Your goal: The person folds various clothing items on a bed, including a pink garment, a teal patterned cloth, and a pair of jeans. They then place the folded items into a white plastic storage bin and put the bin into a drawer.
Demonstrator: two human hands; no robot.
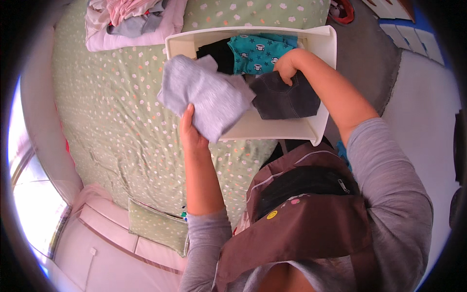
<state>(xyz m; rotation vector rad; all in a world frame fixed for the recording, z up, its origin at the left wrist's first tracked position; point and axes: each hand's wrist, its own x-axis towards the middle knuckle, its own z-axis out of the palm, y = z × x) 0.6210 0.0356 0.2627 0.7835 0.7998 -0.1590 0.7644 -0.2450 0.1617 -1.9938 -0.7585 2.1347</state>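
Note:
My left hand point(193, 126) holds a folded light grey cloth garment point(208, 96), its thumb on top, over the left part of a white plastic drawer-like bin point(270, 129). My right hand point(288, 67) reaches into the bin and grips the upper edge of a dark grey garment with seams point(288, 98). Behind that garment lies a teal garment with monkey faces and stars point(251, 54). A black garment point(217, 51) lies at its left, partly covered by the grey one. The fingertips under the light grey garment are hidden.
The bin stands at the edge of a bed with a green flowered sheet point(120, 120). Pink and grey clothes point(135, 18) lie on a folded pink quilt point(160, 36) at the upper left. A green flowered pillow point(157, 224) is at the lower left. A red object point(343, 12) lies beyond the bin.

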